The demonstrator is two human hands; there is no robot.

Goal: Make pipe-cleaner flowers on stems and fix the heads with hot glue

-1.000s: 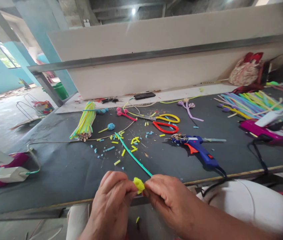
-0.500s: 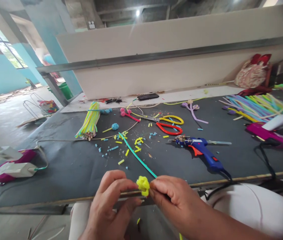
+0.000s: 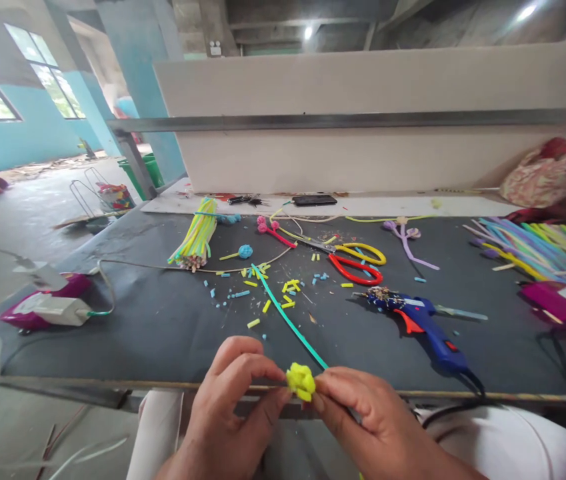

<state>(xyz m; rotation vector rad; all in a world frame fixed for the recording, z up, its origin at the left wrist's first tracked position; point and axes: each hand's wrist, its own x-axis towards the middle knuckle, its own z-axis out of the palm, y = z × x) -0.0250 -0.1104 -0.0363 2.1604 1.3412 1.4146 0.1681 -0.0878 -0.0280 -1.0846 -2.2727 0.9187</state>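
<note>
Near the table's front edge, a small yellow ball of bunched pipe cleaner (image 3: pixel 301 382) sits between my two hands. My right hand (image 3: pixel 363 410) pinches it from the right with thumb and forefinger. From the left, my left hand (image 3: pixel 240 400) has its forefinger and thumb closed on the ball's side. A teal pipe cleaner (image 3: pixel 287 319) runs across the dark table (image 3: pixel 133 340) and passes out of sight behind my right hand; I cannot tell whether it is held. Cut yellow bits (image 3: pixel 290 287) and blue bits lie scattered beyond my hands.
Scissors (image 3: pixel 357 259) with yellow and red handles lie mid-table. A blue glue gun (image 3: pixel 423 320) rests to the right, its cord over the edge. Pipe-cleaner bundles (image 3: pixel 197 237) stand left and right. Power plugs (image 3: pixel 50 307) occupy the left side. A phone (image 3: pixel 315 200) lies at the back.
The view has levelled and shifted, so the table appears moved. My left thumb has come up from below and closed in on the yellow ball. My right hand keeps its pinch.
</note>
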